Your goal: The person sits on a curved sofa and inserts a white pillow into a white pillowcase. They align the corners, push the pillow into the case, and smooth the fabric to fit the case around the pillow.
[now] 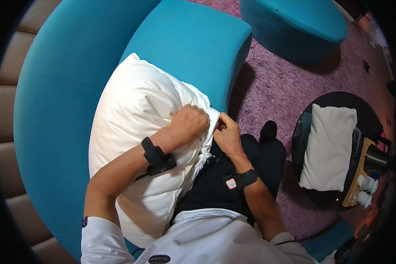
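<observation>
A plump white pillow [132, 99] lies against my left side on the turquoise sofa seat [188, 43], partly beside my dark trousers. My left hand [190, 122] is closed in a fist on the white fabric near the pillow's right edge. Just beyond it, the thumb and fingertips of my right hand [228, 136] pinch the white cloth edge [214, 117]. Knotted white fabric ties [205, 154] hang from that edge, below my hands. Whatever lies between the right fingertips is mostly hidden. Each wrist wears a black strap.
To the right, a round dark table [330, 99] holds a folded pale cloth or cushion [331, 148], a laptop partly under it, and a wooden tray [359, 171] with a dark kettle [376, 158] and white cups [366, 183]. A turquoise ottoman [293, 29] stands on the purple carpet [270, 85].
</observation>
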A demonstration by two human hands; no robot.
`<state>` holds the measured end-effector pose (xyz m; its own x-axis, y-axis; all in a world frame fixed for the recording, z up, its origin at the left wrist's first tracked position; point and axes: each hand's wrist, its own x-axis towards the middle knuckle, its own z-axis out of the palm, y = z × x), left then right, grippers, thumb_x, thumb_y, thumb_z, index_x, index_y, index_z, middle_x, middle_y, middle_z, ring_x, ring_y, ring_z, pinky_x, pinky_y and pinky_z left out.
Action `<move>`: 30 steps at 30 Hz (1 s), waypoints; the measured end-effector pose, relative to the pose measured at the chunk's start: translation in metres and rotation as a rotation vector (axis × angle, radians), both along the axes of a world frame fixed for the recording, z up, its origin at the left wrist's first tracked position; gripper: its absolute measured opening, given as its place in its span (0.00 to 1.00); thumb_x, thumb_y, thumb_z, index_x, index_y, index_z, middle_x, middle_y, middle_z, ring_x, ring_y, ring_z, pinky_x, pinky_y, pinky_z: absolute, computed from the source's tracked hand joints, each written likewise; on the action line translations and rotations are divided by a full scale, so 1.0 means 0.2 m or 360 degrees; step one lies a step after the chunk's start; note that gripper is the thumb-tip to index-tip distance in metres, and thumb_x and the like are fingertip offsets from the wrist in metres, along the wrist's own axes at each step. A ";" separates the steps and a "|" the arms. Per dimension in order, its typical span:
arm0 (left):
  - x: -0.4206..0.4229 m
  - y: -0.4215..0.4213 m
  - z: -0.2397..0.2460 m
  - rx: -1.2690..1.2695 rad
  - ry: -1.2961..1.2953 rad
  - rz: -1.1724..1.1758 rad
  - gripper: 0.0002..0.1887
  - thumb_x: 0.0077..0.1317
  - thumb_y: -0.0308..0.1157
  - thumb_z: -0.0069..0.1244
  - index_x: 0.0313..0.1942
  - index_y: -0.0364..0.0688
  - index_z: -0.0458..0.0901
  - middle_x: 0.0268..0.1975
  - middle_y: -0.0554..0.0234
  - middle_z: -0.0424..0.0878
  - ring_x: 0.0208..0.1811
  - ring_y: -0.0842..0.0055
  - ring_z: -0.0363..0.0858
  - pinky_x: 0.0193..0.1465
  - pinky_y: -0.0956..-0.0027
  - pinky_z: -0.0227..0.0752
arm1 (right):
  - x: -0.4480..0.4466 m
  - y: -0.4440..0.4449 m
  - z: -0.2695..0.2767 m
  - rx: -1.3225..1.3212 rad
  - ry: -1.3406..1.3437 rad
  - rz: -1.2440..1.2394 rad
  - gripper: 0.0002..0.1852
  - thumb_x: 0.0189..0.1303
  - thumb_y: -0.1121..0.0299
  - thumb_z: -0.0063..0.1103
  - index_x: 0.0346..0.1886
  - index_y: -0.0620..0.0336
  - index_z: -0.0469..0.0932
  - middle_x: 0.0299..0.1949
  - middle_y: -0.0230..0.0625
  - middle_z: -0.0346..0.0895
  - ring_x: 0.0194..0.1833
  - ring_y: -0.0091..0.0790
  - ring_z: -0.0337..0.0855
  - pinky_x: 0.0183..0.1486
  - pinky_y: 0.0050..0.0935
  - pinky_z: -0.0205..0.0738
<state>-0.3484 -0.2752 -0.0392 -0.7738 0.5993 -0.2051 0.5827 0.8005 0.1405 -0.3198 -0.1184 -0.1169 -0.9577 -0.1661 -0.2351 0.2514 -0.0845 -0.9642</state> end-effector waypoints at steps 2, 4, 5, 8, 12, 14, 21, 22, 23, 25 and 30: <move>-0.01 0.00 0.03 0.0038 -0.0050 0.0026 0.06 0.50 0.30 0.57 0.28 0.39 0.81 0.30 0.56 0.83 0.37 0.59 0.83 0.44 0.61 0.74 | -0.01 0.02 0.00 0.0174 0.0175 0.0115 0.06 0.59 0.77 0.65 0.37 0.62 0.77 0.28 0.22 0.72 0.31 0.12 0.69 0.33 0.18 0.66; -0.02 -0.02 0.11 -0.0004 -0.0126 0.0026 0.07 0.50 0.31 0.59 0.29 0.39 0.83 0.31 0.57 0.83 0.40 0.60 0.83 0.45 0.61 0.73 | -0.02 0.05 0.01 -0.0019 0.0163 0.0225 0.06 0.60 0.77 0.66 0.37 0.61 0.77 0.28 0.16 0.70 0.30 0.09 0.66 0.31 0.15 0.62; -0.01 -0.03 0.16 0.0030 -0.0029 0.0039 0.09 0.50 0.32 0.60 0.31 0.39 0.83 0.34 0.56 0.83 0.41 0.60 0.82 0.46 0.61 0.73 | -0.02 0.05 0.02 0.0033 0.0144 0.0238 0.06 0.60 0.77 0.66 0.37 0.61 0.77 0.28 0.16 0.70 0.30 0.09 0.66 0.30 0.15 0.61; 0.01 -0.14 0.36 -0.0071 0.0172 0.0070 0.16 0.49 0.35 0.64 0.38 0.38 0.83 0.41 0.56 0.83 0.45 0.61 0.79 0.49 0.59 0.70 | -0.03 0.05 0.04 0.0023 0.0232 0.0208 0.06 0.60 0.77 0.66 0.38 0.61 0.78 0.29 0.17 0.71 0.29 0.09 0.65 0.29 0.16 0.60; 0.03 -0.20 0.39 -0.0095 0.0172 0.0063 0.10 0.48 0.31 0.62 0.33 0.40 0.85 0.35 0.58 0.83 0.40 0.64 0.79 0.44 0.62 0.70 | -0.03 0.05 0.11 0.0208 0.0351 0.0205 0.07 0.58 0.74 0.66 0.38 0.62 0.78 0.30 0.20 0.73 0.29 0.11 0.66 0.30 0.17 0.62; 0.02 -0.19 0.33 0.0051 0.0105 0.0055 0.04 0.48 0.27 0.58 0.25 0.39 0.83 0.29 0.58 0.81 0.34 0.63 0.80 0.39 0.62 0.72 | -0.04 0.05 0.14 0.0316 0.0402 0.0204 0.10 0.55 0.72 0.67 0.38 0.64 0.78 0.32 0.29 0.75 0.32 0.22 0.72 0.34 0.23 0.67; -0.01 -0.15 0.18 0.0289 0.0018 0.0054 0.02 0.48 0.25 0.57 0.23 0.38 0.81 0.27 0.56 0.80 0.34 0.59 0.80 0.38 0.59 0.75 | -0.11 0.03 0.15 0.0580 0.0545 0.0281 0.15 0.53 0.67 0.67 0.42 0.66 0.81 0.36 0.45 0.81 0.38 0.40 0.84 0.41 0.33 0.75; -0.01 -0.15 0.16 0.0314 0.0017 0.0077 0.02 0.48 0.25 0.57 0.23 0.38 0.81 0.27 0.56 0.80 0.34 0.59 0.80 0.39 0.59 0.75 | -0.11 0.03 0.14 0.0385 0.0390 0.0263 0.15 0.53 0.66 0.67 0.42 0.66 0.81 0.37 0.45 0.82 0.38 0.37 0.84 0.41 0.33 0.75; 0.00 -0.15 0.15 0.0337 0.0002 0.0113 0.02 0.48 0.25 0.57 0.24 0.38 0.82 0.27 0.56 0.80 0.34 0.59 0.80 0.39 0.59 0.76 | -0.10 0.03 0.12 0.0240 0.0166 0.0249 0.16 0.54 0.66 0.67 0.43 0.66 0.82 0.37 0.44 0.83 0.37 0.35 0.84 0.41 0.32 0.75; 0.01 -0.14 0.12 0.0382 -0.0035 0.0152 0.02 0.48 0.24 0.57 0.24 0.38 0.82 0.27 0.57 0.81 0.35 0.59 0.80 0.39 0.59 0.76 | -0.08 0.03 0.09 -0.0053 -0.0174 0.0245 0.16 0.54 0.66 0.67 0.43 0.67 0.82 0.37 0.41 0.84 0.37 0.29 0.82 0.40 0.30 0.74; -0.01 -0.13 0.06 0.0412 -0.0047 0.0108 0.01 0.49 0.24 0.56 0.25 0.39 0.82 0.28 0.58 0.81 0.37 0.60 0.81 0.40 0.59 0.76 | -0.06 0.02 0.05 0.0442 0.0377 0.0107 0.12 0.54 0.67 0.64 0.39 0.64 0.82 0.37 0.43 0.81 0.40 0.41 0.82 0.43 0.37 0.75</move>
